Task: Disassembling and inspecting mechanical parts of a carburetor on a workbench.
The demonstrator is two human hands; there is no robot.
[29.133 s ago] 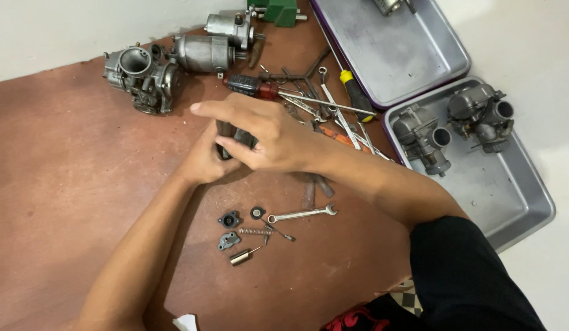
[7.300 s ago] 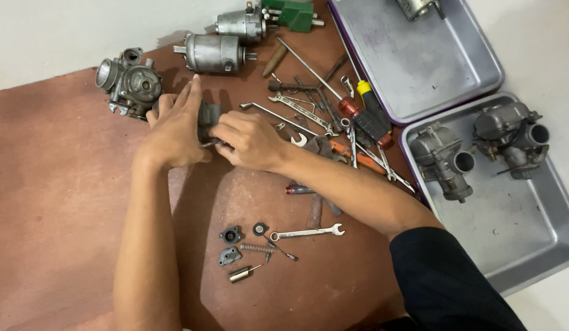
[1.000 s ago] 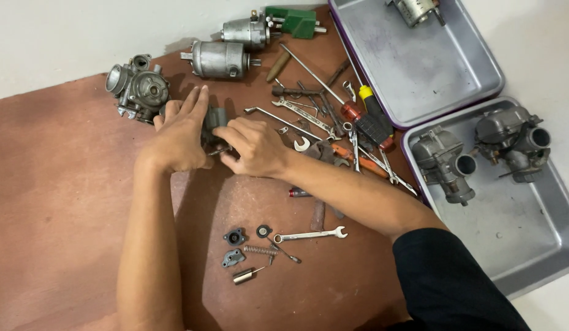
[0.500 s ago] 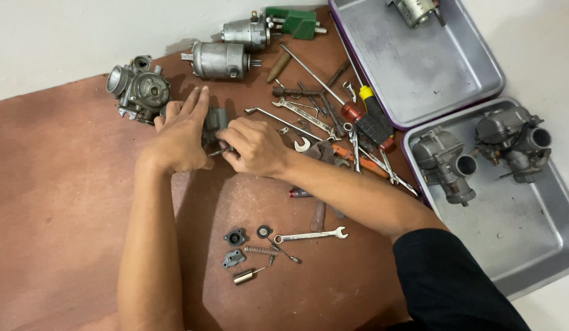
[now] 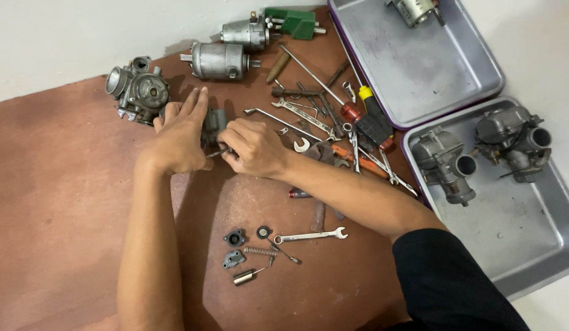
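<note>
My left hand [image 5: 177,135] presses on a grey metal carburetor body [image 5: 212,124] that rests on the brown mat [image 5: 57,202], fingers pointing up and away from me. My right hand [image 5: 252,147] is closed around a thin metal tool [image 5: 217,152] whose tip meets the carburetor body between both hands. Most of the body is hidden under my fingers.
Another carburetor [image 5: 137,91] lies left of my hands, two cylindrical motors [image 5: 220,60] behind. Wrenches and screwdrivers [image 5: 333,122] are heaped to the right. Small parts, a spring and a spanner [image 5: 309,235] lie nearer me. Two metal trays [image 5: 413,73] stand right, the nearer tray [image 5: 529,245] holding two carburetors [image 5: 480,150].
My hands stay on the carburetor body with only slight finger movement over the last second. Long before, I worked it nearer the middle of the mat.
</note>
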